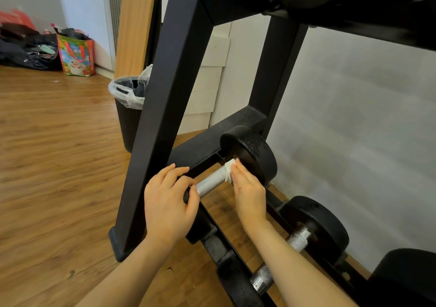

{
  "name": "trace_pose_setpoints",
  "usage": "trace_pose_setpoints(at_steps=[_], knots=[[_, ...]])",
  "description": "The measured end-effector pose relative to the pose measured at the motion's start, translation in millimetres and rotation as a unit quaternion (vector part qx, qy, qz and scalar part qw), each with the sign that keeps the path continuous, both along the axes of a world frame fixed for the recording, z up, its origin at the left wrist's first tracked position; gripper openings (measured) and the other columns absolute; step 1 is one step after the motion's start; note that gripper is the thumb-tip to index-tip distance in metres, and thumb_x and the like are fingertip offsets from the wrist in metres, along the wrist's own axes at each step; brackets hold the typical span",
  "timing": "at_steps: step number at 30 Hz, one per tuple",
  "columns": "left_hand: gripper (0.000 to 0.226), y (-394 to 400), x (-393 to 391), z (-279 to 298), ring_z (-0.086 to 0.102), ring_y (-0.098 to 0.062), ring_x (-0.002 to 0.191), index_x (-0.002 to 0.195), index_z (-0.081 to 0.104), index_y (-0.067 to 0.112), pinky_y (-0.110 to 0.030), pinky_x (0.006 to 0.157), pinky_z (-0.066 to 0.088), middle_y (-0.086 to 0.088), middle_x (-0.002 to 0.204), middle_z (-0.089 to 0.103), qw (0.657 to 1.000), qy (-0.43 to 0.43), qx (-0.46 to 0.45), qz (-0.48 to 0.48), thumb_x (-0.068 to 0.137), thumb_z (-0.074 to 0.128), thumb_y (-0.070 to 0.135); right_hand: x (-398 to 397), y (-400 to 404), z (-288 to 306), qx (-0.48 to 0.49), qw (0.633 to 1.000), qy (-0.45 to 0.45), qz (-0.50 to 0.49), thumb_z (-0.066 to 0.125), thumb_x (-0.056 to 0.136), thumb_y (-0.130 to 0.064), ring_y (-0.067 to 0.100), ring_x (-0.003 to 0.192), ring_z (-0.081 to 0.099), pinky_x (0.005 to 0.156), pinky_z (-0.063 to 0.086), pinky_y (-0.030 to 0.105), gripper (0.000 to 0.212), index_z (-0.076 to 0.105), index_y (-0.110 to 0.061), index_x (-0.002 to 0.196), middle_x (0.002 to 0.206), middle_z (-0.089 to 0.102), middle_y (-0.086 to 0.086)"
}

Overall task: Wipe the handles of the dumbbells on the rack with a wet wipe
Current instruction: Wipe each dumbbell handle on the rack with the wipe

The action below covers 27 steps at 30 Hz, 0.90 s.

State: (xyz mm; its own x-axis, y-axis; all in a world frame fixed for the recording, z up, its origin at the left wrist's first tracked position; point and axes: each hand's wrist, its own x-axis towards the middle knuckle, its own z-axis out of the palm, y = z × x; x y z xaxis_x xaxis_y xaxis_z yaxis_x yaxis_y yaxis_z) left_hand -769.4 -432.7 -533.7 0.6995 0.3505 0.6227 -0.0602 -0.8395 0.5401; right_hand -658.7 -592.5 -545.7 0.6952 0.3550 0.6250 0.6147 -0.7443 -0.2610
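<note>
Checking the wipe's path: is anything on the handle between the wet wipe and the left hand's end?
Nothing visible: the handle is bare between the wet wipe under the right hand and the left hand.

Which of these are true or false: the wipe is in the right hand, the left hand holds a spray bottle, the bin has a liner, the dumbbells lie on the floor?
1. The right hand presses the white wet wipe on the dumbbell handle. True.
2. The left hand holds a spray bottle. False: it grips the near end of that dumbbell.
3. The black bin has a clear plastic liner. True.
4. The dumbbells lie on the floor. False: they rest on the black rack.
</note>
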Motion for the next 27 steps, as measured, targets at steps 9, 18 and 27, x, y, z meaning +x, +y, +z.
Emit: trace_pose_setpoints(at_steps=[9,18,27], knots=[[0.033,-0.2,-1.1,-0.6,0.054,-0.022,0.125,0.091,0.075,0.021,-0.052,0.1,0.044,0.002,0.116,0.069,1.0,-0.009,-0.004,-0.001,0.09,0.045,0.035,1.5,-3.3,0.4,-0.052,0.997,-0.015,0.053,0.083,0.068,0.002,0.022,0.094,0.068,0.081,0.058,0.034,0.067,0.057,-0.001,0.131,0.126,0.064,0.012],[0.032,-0.3,-0.8,0.0,0.053,-0.022,0.125,0.091,0.075,0.021,-0.05,0.101,0.043,0.003,0.116,0.069,1.0,-0.01,-0.003,-0.002,0.09,0.046,0.035,5.0,-6.5,1.5,-0.058,0.997,-0.047,0.009,0.083,0.069,0.001,0.024,0.098,0.069,0.077,0.058,0.035,0.062,0.06,-0.002,0.127,0.131,0.061,0.01],[0.032,0.2,-0.6,-1.8,0.053,-0.02,0.125,0.09,0.075,0.021,-0.047,0.101,0.041,0.004,0.116,0.069,1.0,-0.013,-0.007,0.001,0.09,0.046,0.035,1.7,-8.6,5.8,-0.019,1.0,-0.005,0.023,0.072,0.084,-0.007,0.023,0.1,0.065,0.074,0.06,0.031,0.045,0.06,-0.007,0.127,0.128,0.058,0.007]])
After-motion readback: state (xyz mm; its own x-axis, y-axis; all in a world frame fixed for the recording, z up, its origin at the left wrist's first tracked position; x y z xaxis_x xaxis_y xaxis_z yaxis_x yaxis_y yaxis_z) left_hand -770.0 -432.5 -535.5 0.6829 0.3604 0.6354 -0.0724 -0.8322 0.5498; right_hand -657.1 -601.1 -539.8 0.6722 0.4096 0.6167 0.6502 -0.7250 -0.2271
